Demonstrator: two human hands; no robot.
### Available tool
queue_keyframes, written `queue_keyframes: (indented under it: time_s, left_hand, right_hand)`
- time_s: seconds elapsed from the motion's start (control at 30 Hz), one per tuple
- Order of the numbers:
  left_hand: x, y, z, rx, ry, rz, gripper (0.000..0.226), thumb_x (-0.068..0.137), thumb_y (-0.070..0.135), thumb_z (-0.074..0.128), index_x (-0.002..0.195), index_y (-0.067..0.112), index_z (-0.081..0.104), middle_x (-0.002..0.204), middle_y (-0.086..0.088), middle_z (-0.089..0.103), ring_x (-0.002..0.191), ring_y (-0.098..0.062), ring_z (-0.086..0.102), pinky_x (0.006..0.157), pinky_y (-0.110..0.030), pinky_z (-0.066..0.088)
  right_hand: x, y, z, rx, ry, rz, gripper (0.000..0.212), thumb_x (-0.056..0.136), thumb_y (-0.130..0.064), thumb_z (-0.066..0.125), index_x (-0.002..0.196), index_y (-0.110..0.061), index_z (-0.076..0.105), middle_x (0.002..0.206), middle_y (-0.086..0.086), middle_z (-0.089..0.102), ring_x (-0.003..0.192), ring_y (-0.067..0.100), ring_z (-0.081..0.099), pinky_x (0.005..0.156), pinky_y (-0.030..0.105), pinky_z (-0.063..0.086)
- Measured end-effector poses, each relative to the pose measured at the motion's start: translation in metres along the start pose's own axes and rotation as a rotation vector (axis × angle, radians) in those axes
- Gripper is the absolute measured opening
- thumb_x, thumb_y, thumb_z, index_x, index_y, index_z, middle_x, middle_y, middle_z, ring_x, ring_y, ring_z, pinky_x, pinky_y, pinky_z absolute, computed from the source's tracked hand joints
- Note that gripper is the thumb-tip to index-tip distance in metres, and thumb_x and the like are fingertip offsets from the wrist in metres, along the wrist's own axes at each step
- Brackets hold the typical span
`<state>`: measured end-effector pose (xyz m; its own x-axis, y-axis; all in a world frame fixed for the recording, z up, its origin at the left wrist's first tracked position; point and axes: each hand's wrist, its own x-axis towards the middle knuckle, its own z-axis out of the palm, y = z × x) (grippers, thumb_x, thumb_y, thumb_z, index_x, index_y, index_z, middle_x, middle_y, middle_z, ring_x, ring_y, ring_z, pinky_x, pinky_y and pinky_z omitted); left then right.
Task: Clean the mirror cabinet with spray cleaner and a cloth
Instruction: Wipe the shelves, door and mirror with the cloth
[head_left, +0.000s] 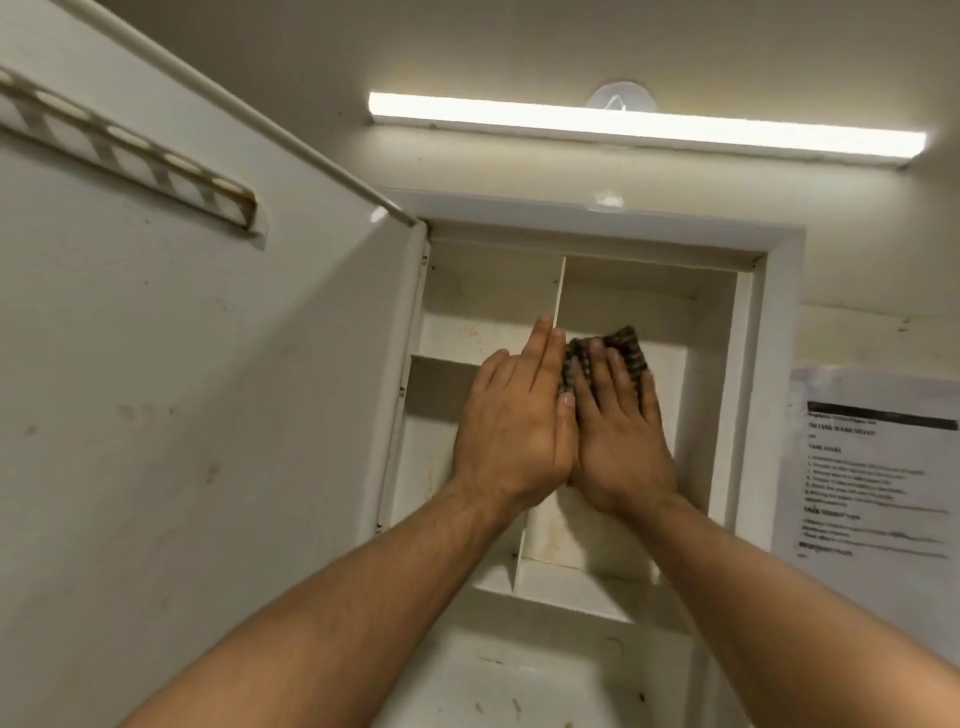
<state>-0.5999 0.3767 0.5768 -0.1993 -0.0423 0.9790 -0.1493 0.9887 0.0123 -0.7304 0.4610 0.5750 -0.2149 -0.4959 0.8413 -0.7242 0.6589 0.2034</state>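
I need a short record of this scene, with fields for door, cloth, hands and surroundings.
door: cabinet door swung open to the left
cloth: dark cloth inside the cabinet, right of the divider
right hand: flat fingers press the cloth
left hand: flat, fingers straight, beside right hand
surroundings: strip light above, printed sheet at right

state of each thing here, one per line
cabinet door: swung open to the left
cabinet: open, interior stained
cloth: pressed under right hand
right hand: flat, fingers straight on cloth
left hand: flat, beside right hand
light bar: on
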Motion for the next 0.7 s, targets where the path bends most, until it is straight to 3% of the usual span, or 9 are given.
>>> queue_keyframes:
  time_s: [0.1,0.17,0.23,0.27,0.37,0.4,0.47,0.6,0.7]
  left_hand:
    - [0.0,0.005,0.001,0.0,-0.011,-0.032,0.064,0.102,0.035,0.034,0.16,0.007,0.03,0.168,-0.01,0.029,0.139,-0.02,0.045,0.124,-0.04,0.021]
    - [0.001,0.006,0.0,0.009,-0.023,-0.035,0.064,0.103,0.037,0.032,0.16,0.007,0.03,0.168,-0.01,0.029,0.138,-0.02,0.047,0.123,-0.04,0.021]
    - [0.001,0.005,-0.004,0.023,-0.049,-0.029,0.065,0.103,0.038,0.03,0.16,0.006,0.029,0.168,-0.012,0.03,0.136,-0.022,0.049,0.122,-0.041,0.023]
    - [0.001,0.004,-0.006,0.031,-0.052,-0.027,0.066,0.103,0.038,0.031,0.16,0.006,0.028,0.168,-0.012,0.029,0.136,-0.023,0.049,0.122,-0.041,0.023]
    - [0.0,0.007,-0.008,0.041,-0.085,-0.019,0.067,0.103,0.036,0.034,0.162,0.005,0.024,0.17,-0.012,0.022,0.142,-0.024,0.044,0.125,-0.041,0.018]
    - [-0.001,0.007,-0.007,0.051,-0.093,-0.014,0.069,0.102,0.035,0.036,0.162,0.006,0.022,0.171,-0.012,0.019,0.144,-0.023,0.041,0.126,-0.04,0.015]
    - [-0.006,0.004,-0.004,0.097,-0.118,0.018,0.071,0.101,0.034,0.036,0.163,0.007,0.017,0.172,-0.011,0.013,0.149,-0.022,0.034,0.128,-0.039,0.008]
    - [-0.03,-0.011,-0.002,0.241,-0.19,0.088,0.073,0.101,0.031,0.031,0.164,0.007,0.002,0.173,-0.011,-0.007,0.16,-0.024,-0.004,0.13,-0.042,-0.001]
    - [-0.059,-0.012,0.004,0.29,-0.247,0.118,0.076,0.103,0.033,0.033,0.164,0.006,-0.005,0.171,-0.012,-0.017,0.159,-0.023,-0.015,0.13,-0.041,-0.006]
  right_hand:
    - [-0.011,-0.035,0.0,0.119,-0.101,0.269,0.096,0.103,-0.052,0.038,0.155,-0.017,-0.033,0.162,0.014,-0.04,0.152,0.03,-0.034,0.122,0.05,-0.022]
    - [-0.031,-0.026,0.002,0.097,-0.15,0.035,0.101,0.1,-0.053,0.039,0.15,-0.021,-0.042,0.16,0.011,-0.043,0.153,0.03,-0.033,0.122,0.05,-0.022]
    - [-0.044,0.004,-0.012,-0.013,-0.219,-0.203,0.09,0.101,-0.047,0.034,0.155,-0.023,-0.035,0.166,0.008,-0.034,0.155,0.027,-0.028,0.127,0.052,-0.012]
    - [-0.038,0.014,-0.015,-0.016,-0.216,-0.214,0.086,0.1,-0.045,0.032,0.158,-0.024,-0.028,0.169,0.008,-0.028,0.156,0.027,-0.025,0.128,0.053,-0.009]
    - [-0.015,-0.004,-0.028,0.148,-0.198,0.271,0.093,0.099,-0.044,0.044,0.162,-0.014,-0.018,0.168,0.017,-0.026,0.157,0.034,-0.022,0.127,0.052,-0.007]
    - [-0.014,-0.017,-0.029,0.149,-0.215,0.308,0.096,0.1,-0.043,0.046,0.161,-0.011,-0.02,0.166,0.02,-0.03,0.155,0.036,-0.025,0.127,0.054,-0.009]
    - [-0.04,-0.035,-0.012,0.093,-0.254,0.116,0.094,0.102,-0.042,0.042,0.158,-0.012,-0.029,0.163,0.018,-0.038,0.153,0.035,-0.03,0.126,0.054,-0.011]
    - [-0.071,-0.013,-0.015,-0.145,-0.448,-0.239,0.099,0.1,-0.045,0.046,0.156,-0.019,-0.032,0.16,0.011,-0.042,0.153,0.031,-0.032,0.127,0.049,-0.012]
    - [-0.036,0.018,-0.044,-0.384,-0.448,-0.295,0.095,0.101,-0.05,0.049,0.158,-0.028,-0.023,0.165,0.008,-0.033,0.156,0.029,-0.023,0.129,0.051,-0.004]
